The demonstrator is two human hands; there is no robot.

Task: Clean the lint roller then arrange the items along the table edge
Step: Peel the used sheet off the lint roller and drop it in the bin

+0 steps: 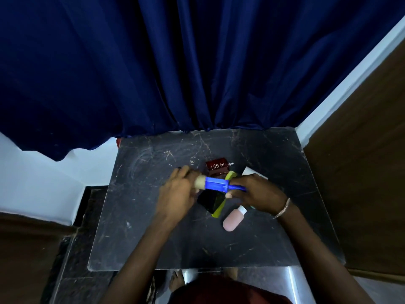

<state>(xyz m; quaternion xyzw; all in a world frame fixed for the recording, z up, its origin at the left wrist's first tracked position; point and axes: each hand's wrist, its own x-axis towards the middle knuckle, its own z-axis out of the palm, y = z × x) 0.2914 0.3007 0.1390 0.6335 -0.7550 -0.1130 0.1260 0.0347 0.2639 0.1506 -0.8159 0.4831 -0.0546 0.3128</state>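
Holding the blue plastic lint roller [215, 184] above the dark marble table [140, 216], right hand [256, 193] clamps handle, left hand [177, 191] pinches pale roll end; best peel slowly, handle steady.

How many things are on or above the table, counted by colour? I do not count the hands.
Blue: 1, lint roller
Dark red: 1, bottle
Pink: 1, bottle
Yellow-green and black: 1, flat item
White: 1, item
Total: 5

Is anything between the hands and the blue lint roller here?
No. The left hand is on the blue lint roller's pale roll end and the right hand grips its handle; nothing visible intervenes.
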